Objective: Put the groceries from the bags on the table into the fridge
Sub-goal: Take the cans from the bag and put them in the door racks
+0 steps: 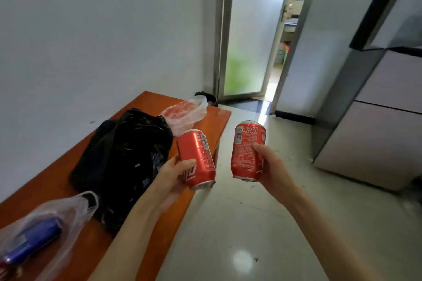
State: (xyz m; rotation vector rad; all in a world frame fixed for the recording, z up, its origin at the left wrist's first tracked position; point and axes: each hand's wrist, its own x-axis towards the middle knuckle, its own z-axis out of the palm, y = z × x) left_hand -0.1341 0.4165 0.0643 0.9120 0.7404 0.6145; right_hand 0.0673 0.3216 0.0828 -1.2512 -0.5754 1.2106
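Left hand [173, 173] and right hand [270, 166] each grasp a can, left can [197, 158], right can [247, 149]; carrying step, next the closed fridge [374, 121] needs opening.

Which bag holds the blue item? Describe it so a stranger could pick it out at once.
Start at the orange table along the left wall. At its near end, in front of the big black bag, lies a clear plastic bag. Only this one shows a dark blue item inside; the far clear bag holds something red.
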